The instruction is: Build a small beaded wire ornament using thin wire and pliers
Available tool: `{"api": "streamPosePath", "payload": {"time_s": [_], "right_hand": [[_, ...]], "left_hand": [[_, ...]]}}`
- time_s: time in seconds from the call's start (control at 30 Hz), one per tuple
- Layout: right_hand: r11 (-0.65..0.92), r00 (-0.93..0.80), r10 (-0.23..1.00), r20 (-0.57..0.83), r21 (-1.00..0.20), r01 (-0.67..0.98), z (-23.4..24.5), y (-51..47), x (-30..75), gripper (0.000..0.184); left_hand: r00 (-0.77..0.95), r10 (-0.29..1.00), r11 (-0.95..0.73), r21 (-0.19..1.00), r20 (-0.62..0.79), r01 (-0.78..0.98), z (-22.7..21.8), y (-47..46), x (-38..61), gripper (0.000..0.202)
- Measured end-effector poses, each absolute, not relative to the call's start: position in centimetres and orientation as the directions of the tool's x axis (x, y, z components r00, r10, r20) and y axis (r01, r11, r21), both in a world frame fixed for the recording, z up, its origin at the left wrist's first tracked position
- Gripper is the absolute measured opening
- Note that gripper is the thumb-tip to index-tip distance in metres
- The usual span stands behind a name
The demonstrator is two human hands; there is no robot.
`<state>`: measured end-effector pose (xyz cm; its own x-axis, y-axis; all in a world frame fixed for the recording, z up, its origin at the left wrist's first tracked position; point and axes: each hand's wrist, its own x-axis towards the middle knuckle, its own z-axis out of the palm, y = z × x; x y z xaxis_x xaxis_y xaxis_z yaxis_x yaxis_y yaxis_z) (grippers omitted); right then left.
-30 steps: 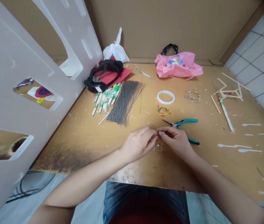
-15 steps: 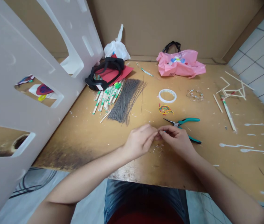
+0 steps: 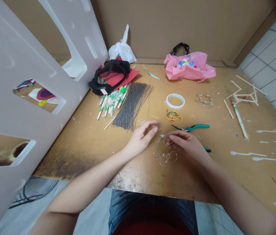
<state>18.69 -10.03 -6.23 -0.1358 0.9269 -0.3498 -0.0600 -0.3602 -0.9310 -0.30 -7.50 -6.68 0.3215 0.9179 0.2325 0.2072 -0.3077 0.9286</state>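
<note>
Loops of thin wire strung with small beads [image 3: 162, 135] hang between my hands, over the front middle of the table. My right hand [image 3: 188, 143] pinches this beaded wire between thumb and fingers. Just left of the wire is my left hand [image 3: 141, 137], its thumb and fingers apart and holding nothing. Partly behind my right hand lie teal-handled pliers [image 3: 197, 127], jaws pointing left. Farther back are coloured rubber bands [image 3: 173, 115] and a white tape roll [image 3: 168, 101]. Another beaded wire ring [image 3: 205, 100] lies to their right.
A bundle of grey wires [image 3: 130, 106] lies beside paper-wrapped chopsticks [image 3: 110, 102] and a black headset strap [image 3: 100, 88]. A pink bag [image 3: 177, 70] and white bag [image 3: 122, 51] stand at the back. Stick frame [image 3: 245, 98] is at right; a white plastic panel [image 3: 30, 117] borders the left.
My hands have moved apart. The left hand has let go and shifted left, opening its fingers. The beaded wire now shows more fully, hanging from my right hand.
</note>
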Motion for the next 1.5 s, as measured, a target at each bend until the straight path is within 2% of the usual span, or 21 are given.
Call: {"api": "streamPosePath", "payload": {"time_s": [0.07,0.13,0.23,0.37,0.43,0.53,0.7,0.77,0.9,1.03,1.1,1.27,1.33,1.43,1.5], "right_hand": [[-0.368,-0.128,0.925,-0.357,-0.927,-0.074,-6.3,-9.9,18.8,0.027],[-0.356,-0.134,0.930,-0.343,-0.930,-0.088,-6.4,-9.8,18.9,0.027],[-0.338,-0.143,0.936,-0.322,-0.935,-0.110,-6.4,-9.8,19.0,0.026],[-0.321,-0.161,0.939,-0.305,-0.943,-0.085,-6.4,-9.9,18.9,0.028],[-0.294,-0.175,0.943,-0.282,-0.955,-0.045,-6.2,-9.9,18.8,0.030],[-0.250,-0.197,0.949,-0.246,-0.968,0.007,-5.8,-10.0,18.9,0.034],[-0.145,-0.362,0.919,-0.158,-0.987,0.061,-5.5,-10.3,19.3,0.054],[-0.083,-0.365,0.925,-0.104,-0.994,0.073,-5.7,-10.4,19.4,0.056],[-0.018,-0.286,0.957,-0.040,-0.997,0.080,-6.2,-10.6,19.0,0.045],[-0.023,-0.219,0.975,-0.034,-0.998,0.053,-6.4,-10.7,18.7,0.034],[-0.042,-0.205,0.978,-0.047,-0.999,0.030,-6.4,-10.6,18.7,0.030],[-0.140,-0.149,0.980,-0.130,-0.988,-0.059,-6.4,-10.2,18.9,0.025],[-0.175,-0.133,0.978,-0.161,-0.979,-0.104,-6.3,-10.1,19.1,0.025],[-0.212,-0.146,0.971,-0.188,-0.963,-0.169,-6.2,-10.2,19.3,0.026],[-0.241,-0.174,0.962,-0.209,-0.951,-0.194,-6.1,-10.2,19.4,0.027]], "left_hand": [[0.443,0.814,-0.520,0.812,0.377,0.265,-6.2,-7.9,-0.4,0.033],[0.601,0.688,-0.675,0.662,0.406,0.326,-5.8,-8.2,-0.4,0.042],[0.694,0.628,-0.758,0.477,0.351,0.445,-6.0,-8.6,-0.3,0.048],[0.694,0.613,-0.785,0.388,0.377,0.483,-6.6,-8.6,-0.2,0.039],[0.681,0.609,-0.789,0.399,0.407,0.467,-6.6,-8.5,-0.3,0.034],[0.645,0.639,-0.757,0.492,0.419,0.430,-6.3,-8.4,-0.4,0.027],[0.530,0.741,-0.652,0.627,0.412,0.425,-6.3,-8.2,-0.6,0.023],[0.494,0.762,-0.627,0.668,0.420,0.400,-6.4,-8.1,-0.6,0.022],[0.396,0.809,-0.568,0.750,0.434,0.338,-6.4,-8.0,-0.4,0.016],[0.296,0.905,-0.385,0.885,0.305,0.264,-6.4,-7.8,-0.3,0.014],[0.290,0.908,-0.378,0.889,0.302,0.259,-6.4,-7.6,-0.4,0.015],[0.346,0.825,-0.551,0.773,0.447,0.313,-6.2,-8.0,-0.4,0.021],[0.431,0.794,-0.583,0.740,0.430,0.335,-6.2,-8.5,-0.2,0.038],[0.542,0.780,-0.568,0.719,0.313,0.401,-6.6,-9.2,0.2,0.077],[0.572,0.772,-0.569,0.703,0.277,0.427,-7.1,-9.3,0.4,0.076]]}}
